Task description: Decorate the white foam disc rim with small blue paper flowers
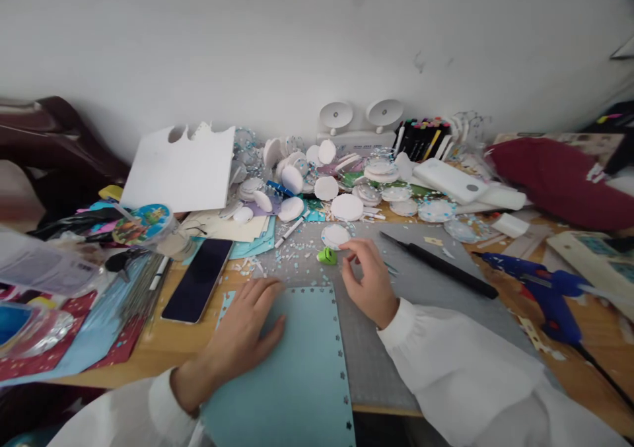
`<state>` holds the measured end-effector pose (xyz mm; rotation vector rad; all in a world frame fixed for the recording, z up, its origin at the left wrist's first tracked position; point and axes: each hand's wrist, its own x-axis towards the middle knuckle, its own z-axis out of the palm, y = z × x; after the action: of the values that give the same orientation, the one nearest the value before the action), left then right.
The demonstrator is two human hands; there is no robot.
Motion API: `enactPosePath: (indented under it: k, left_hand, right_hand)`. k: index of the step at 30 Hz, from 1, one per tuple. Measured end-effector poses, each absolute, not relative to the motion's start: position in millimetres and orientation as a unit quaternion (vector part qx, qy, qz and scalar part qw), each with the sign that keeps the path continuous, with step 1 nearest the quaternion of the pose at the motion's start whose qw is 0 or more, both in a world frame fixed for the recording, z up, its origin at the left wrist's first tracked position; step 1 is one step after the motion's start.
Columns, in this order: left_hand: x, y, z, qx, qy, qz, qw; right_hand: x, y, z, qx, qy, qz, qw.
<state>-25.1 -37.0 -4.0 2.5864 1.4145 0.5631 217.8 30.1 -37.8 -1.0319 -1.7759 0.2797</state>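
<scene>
A sheet of light blue paper (297, 361) with small flower-like holes along its top and right edges lies before me. My left hand (247, 325) rests on its left side with fingers stretched out, slightly blurred. My right hand (367, 282) is just above the grey cutting mat (411, 348), thumb and fingers curled closely together; anything pinched between them is too small to make out. Its index fingertip is by a round white disc (335, 236) with blue specks at its rim. Left of those fingertips stands a small green craft punch (327, 256).
White discs (347, 206) pile up along the wall. Paper scraps (292, 255) litter the mat. A black pen-like cutter (446, 269) and a blue glue gun (549, 285) lie rightward. Leftward are a phone (198, 280) and a round tub (148, 226).
</scene>
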Motion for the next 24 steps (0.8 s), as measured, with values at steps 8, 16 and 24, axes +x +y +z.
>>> enactPosePath:
  k: [8,16,24]
  left_hand:
    - [-36.7,-35.8,-11.9,0.826,0.525,0.192,0.067]
    - [-23.2,-40.4,0.4,0.858,0.446,0.229,0.110]
    - [10.7,-51.1,-21.1,0.867,0.417,0.257,0.096]
  right_hand:
    - [222.1,20.0,-30.4,-0.382,-0.759,0.102,0.518]
    - [241.7,-32.0,-12.2,-0.394,-0.780,0.135,0.467]
    - [236.2,-47.1,-5.3,-0.368,-0.898,0.089,0.224]
